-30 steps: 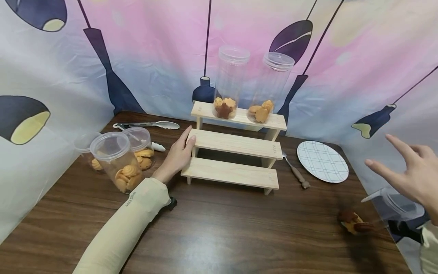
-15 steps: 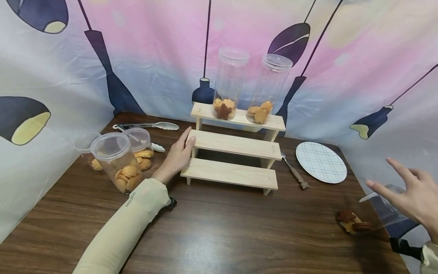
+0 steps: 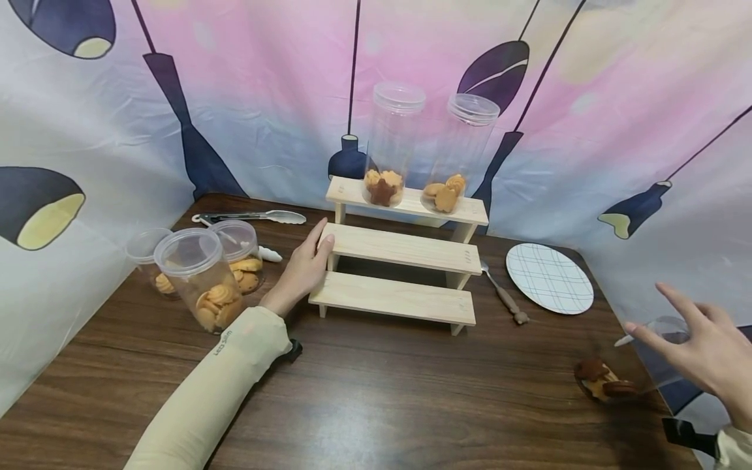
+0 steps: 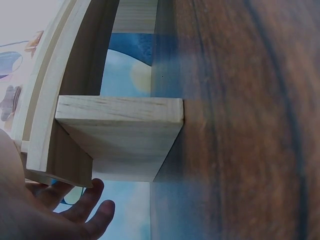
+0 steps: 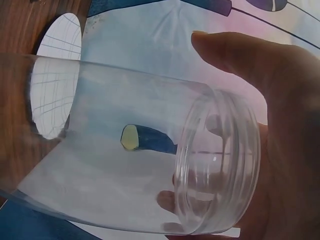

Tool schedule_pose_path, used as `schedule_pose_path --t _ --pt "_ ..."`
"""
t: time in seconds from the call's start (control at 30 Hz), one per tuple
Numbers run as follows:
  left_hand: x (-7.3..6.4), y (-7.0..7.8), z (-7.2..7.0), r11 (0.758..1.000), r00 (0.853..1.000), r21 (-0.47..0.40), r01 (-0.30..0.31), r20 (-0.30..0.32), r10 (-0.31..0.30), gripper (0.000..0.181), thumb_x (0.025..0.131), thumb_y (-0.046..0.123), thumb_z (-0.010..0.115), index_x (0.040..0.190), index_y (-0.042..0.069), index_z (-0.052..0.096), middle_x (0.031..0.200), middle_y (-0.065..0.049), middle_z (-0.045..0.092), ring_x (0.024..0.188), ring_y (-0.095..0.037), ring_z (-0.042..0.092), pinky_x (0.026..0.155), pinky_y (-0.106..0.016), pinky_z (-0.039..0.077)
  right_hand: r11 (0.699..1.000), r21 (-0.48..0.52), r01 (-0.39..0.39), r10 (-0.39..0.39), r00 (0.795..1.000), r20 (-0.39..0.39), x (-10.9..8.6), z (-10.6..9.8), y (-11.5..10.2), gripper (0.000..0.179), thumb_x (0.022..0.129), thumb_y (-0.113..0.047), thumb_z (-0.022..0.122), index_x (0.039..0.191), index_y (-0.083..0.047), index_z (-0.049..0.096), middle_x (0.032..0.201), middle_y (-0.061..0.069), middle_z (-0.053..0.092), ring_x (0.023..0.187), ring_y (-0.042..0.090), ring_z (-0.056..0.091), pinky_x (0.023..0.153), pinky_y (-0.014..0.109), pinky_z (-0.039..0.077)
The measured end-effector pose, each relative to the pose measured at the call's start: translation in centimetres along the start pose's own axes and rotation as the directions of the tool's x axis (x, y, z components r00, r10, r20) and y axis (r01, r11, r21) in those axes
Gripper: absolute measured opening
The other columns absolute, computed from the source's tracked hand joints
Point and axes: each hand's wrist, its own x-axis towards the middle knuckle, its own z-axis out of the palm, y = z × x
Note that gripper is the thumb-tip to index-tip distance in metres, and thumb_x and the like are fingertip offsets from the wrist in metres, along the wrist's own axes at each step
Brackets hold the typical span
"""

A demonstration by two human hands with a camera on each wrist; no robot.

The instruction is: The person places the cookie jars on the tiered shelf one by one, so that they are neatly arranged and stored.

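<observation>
Right grip (image 3: 699,356) has dropped down to the neck end of the clear jar (image 3: 627,365); left grip (image 3: 302,267) hasn't budged.

Head: left grip holds the wooden rack (image 3: 399,248) by the near end of its middle tier, thumb at the board's end. Three lidded cookie jars (image 3: 202,281) crowd that forearm, tongs (image 3: 247,217) behind them. Up and right of left grip, two tall cookie jars (image 3: 395,140) stand on the top tier. Between grips: brown-handled utensil (image 3: 505,300), then checked plate (image 3: 549,279), nearer right grip. Right grip partly hides its jar's top. Sleeve (image 3: 217,378) print: "Slim" legible, first word unclear. Rack stamps too small to read.

Left wrist: fingers (image 4: 85,202) curl past the board end; rack leg just beside, standing on the surface (image 4: 240,120).

Right wrist: grip spread around the jar's neck, thumb (image 5: 230,52) clear above it, fingers showing through the plastic. Can't tell if those touch. Plate lies beyond, toward the jar's far end.
</observation>
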Motion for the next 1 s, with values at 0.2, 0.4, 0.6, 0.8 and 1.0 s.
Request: schedule_pose_path --t 0.2,0.4,0.6,0.8,1.0 --pt "-0.1 0.0 0.0 1.000 1.000 0.003 0.010 -0.001 -0.010 0.065 0.103 0.063 0.025 0.161 0.035 0.014 0.162 -0.011 0.028 0.145 -0.039 0.030 0.114 -0.060 0.027 1.000 0.000 0.016 -0.016 1.000 0.023 0.2 0.7 0.6 0.103 0.092 -0.064 0.057 0.158 -0.003 0.008 0.131 0.055 0.022 0.111 0.071 0.031 0.080 0.079 0.035" --pt "0.0 0.1 -0.1 1.000 1.000 0.004 0.004 -0.002 -0.004 0.066 0.103 0.062 0.025 0.161 0.034 0.014 0.162 -0.011 0.029 0.145 -0.039 0.030 0.114 -0.060 0.027 1.000 -0.004 0.013 -0.013 1.000 0.017 0.3 0.9 0.9 0.101 0.092 -0.064 0.056 0.157 -0.001 0.012 0.131 0.053 0.025 0.115 0.069 0.029 0.083 0.080 0.033" --pt "0.1 0.1 -0.1 1.000 1.000 0.009 0.009 -0.004 -0.009 0.065 0.103 0.062 0.026 0.161 0.034 0.014 0.162 -0.011 0.029 0.145 -0.039 0.031 0.115 -0.059 0.027 1.000 -0.016 -0.001 0.002 1.000 0.006 0.2 0.9 0.9 0.099 0.092 -0.065 0.055 0.155 0.003 0.019 0.131 0.052 0.028 0.117 0.068 0.029 0.087 0.080 0.032" --pt "0.1 0.0 0.0 1.000 1.000 0.011 0.014 -0.014 -0.014 0.065 0.103 0.062 0.026 0.161 0.034 0.016 0.161 -0.011 0.030 0.145 -0.038 0.031 0.115 -0.058 0.027 1.000 -0.010 0.001 -0.001 1.000 -0.007 0.1 1.1 0.9 0.093 0.093 -0.064 0.054 0.149 0.007 0.031 0.127 0.051 0.031 0.116 0.066 0.032 0.087 0.079 0.033" --pt "0.0 0.1 0.0 1.000 1.000 0.014 0.006 -0.020 -0.006 0.065 0.103 0.061 0.027 0.161 0.034 0.016 0.161 -0.011 0.031 0.145 -0.038 0.032 0.115 -0.058 0.027 1.000 -0.003 0.019 -0.019 0.999 -0.029 -0.1 1.3 1.0 0.088 0.093 -0.062 0.056 0.141 0.010 0.041 0.125 0.050 0.035 0.114 0.064 0.034 0.089 0.077 0.033"
